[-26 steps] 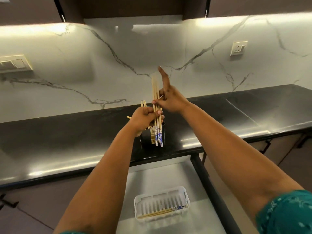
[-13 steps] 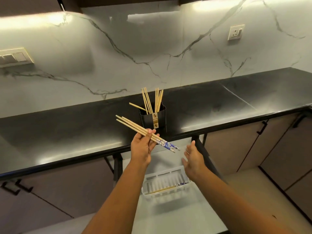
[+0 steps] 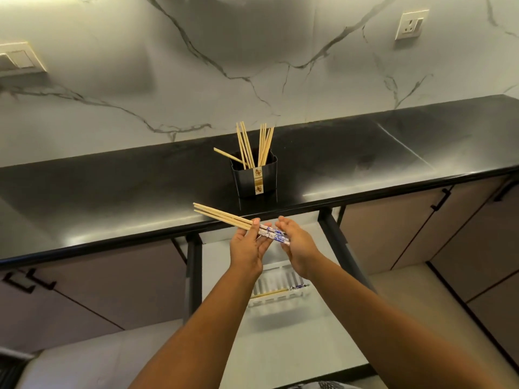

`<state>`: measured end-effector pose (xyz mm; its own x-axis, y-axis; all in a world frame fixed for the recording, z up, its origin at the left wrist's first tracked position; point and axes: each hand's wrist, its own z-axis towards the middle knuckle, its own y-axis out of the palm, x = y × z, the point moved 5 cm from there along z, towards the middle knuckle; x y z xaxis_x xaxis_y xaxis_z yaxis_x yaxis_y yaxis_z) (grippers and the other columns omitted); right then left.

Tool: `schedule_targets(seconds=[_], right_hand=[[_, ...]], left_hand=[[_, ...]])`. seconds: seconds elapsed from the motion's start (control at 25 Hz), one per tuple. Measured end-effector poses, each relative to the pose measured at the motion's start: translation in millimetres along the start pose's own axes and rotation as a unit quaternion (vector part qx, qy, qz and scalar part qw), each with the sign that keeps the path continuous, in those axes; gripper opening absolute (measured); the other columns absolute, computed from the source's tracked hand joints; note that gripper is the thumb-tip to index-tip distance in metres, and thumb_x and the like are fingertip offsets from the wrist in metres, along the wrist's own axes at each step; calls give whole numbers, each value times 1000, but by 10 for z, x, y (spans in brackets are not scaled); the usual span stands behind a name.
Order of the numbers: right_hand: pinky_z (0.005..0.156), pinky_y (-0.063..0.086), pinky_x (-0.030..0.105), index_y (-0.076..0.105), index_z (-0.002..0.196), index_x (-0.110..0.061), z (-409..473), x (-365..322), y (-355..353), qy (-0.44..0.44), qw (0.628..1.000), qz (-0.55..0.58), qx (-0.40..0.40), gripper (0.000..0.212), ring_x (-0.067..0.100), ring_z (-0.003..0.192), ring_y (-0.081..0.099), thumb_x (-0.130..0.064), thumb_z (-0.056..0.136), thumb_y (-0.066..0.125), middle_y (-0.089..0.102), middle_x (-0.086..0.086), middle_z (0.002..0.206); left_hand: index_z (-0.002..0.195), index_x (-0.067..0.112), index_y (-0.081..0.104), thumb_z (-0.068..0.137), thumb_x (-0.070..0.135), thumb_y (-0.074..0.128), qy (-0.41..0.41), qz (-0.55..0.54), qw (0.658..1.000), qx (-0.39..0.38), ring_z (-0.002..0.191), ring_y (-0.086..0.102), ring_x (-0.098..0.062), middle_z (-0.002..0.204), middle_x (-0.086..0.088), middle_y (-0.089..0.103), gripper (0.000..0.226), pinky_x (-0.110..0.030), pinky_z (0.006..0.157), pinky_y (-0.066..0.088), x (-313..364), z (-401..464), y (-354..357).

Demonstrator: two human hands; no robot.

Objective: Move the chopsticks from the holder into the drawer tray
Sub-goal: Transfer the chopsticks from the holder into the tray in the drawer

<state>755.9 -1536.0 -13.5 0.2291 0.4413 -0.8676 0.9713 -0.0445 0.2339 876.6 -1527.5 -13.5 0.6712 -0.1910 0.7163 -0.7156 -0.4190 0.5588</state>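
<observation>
**Chopstick bundle held over open drawer**

Left hand (image 3: 247, 249): fingers (image 3: 255, 223) clenched on a bundle of chopsticks (image 3: 224, 217). Long axis runs diagonally, bare tips pointing up-left over the surface's front edge, blue-patterned ends toward the right hand (image 3: 295, 242), whose released fingers touch those ends. Below, tray (image 3: 280, 297) in drawer holds one pair. Holder (image 3: 254, 175) near the front edge, more sticks upright.

White grey-veined marble backsplash (image 3: 112, 88) with cream wall socket (image 3: 411, 24); glossy black stone countertop (image 3: 112, 192); taupe cabinet doors (image 3: 98, 290) below.
</observation>
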Motion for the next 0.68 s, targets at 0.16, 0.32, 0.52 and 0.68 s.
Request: schedule_targets(seconds=[0.16, 0.32, 0.52, 0.68], right_hand=[[77, 46, 17, 38, 143, -14, 200, -61, -67, -72, 964, -256, -22, 54, 16, 117, 49, 3, 92, 45, 45, 8, 144], [93, 48, 32, 32, 144, -9, 310, 306, 194, -224, 708, -662, -103, 62, 29, 116, 57, -15, 90, 61, 54, 12, 135], [88, 50, 35, 44, 127, -14, 710, 646, -90, -228, 616, -746, -107, 39, 26, 98, 63, -18, 91, 59, 64, 9, 115], [87, 48, 35, 46, 123, -14, 955, 810, -328, -232, 583, -764, -146, 35, 25, 99, 62, -17, 91, 59, 63, 8, 114]], left_hand=[[118, 2, 55, 95, 14, 53, -12, 15, 995, 100, 90, 70, -28, 109, -21, 67, 26, -34, 65, 59, -23, 262, -200], [108, 9, 60, 95, 22, 53, -80, 116, 982, 127, 92, 67, -27, 103, -12, 68, 19, -41, 82, 56, -502, 327, -256], [105, 1, 61, 94, 13, 55, -129, 51, 975, 175, 84, 69, -31, 99, -20, 69, 17, -35, 59, 57, -690, 572, -498], [105, -1, 59, 92, 9, 57, -137, 8, 963, 234, 86, 70, -30, 103, -21, 68, 16, -36, 66, 58, -562, 845, -1000]])
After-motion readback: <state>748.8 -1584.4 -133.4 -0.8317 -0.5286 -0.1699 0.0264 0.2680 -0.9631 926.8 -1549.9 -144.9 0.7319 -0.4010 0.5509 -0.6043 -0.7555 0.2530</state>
